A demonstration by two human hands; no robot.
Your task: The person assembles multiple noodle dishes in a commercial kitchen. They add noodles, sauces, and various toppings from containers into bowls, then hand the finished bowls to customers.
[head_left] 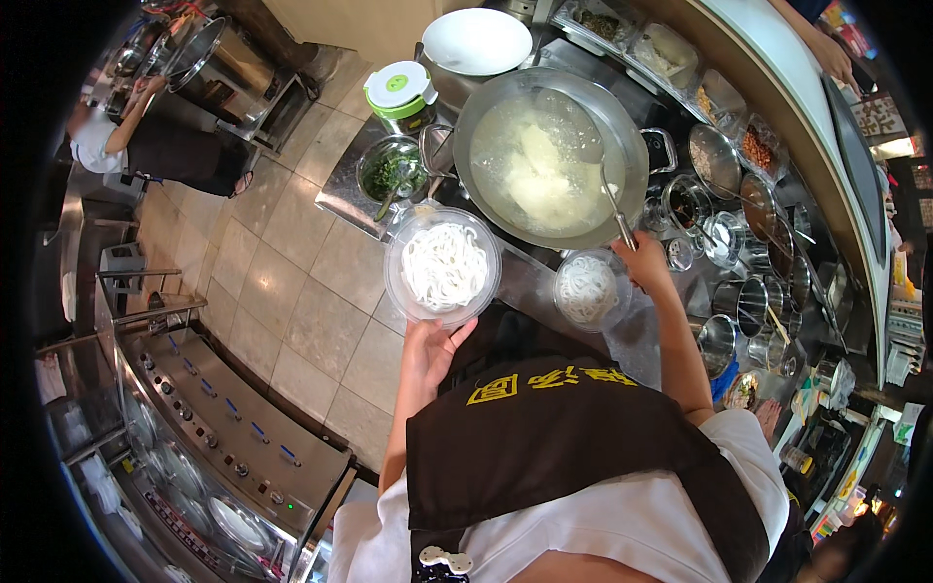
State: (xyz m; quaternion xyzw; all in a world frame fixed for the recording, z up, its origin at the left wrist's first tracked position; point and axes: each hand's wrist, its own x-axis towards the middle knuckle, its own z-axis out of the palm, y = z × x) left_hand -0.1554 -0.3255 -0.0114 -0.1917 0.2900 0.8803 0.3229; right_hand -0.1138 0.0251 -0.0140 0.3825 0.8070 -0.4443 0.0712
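My left hand (435, 355) supports a clear plastic bowl (395, 277) from its near edge, the thumb out to the side. Thick white noodles (445, 266) lie in it. My right hand (645, 263) is wrapped round the handle of a metal ladle (622, 220). The ladle's head dips into the cloudy, pale broth of a wide metal pot (463, 185), where a whitish mass shows in the middle. Beside my right wrist stands a second clear bowl (619, 303) with similar white noodles.
Left of the pot are a metal bowl of chopped greens (391, 173) and a green-and-white lidded container (400, 92). A white bowl (476, 42) stands behind. Several metal containers (717, 342) line the right. Another person (160, 151) works at the far left, near a large steel pot (222, 68).
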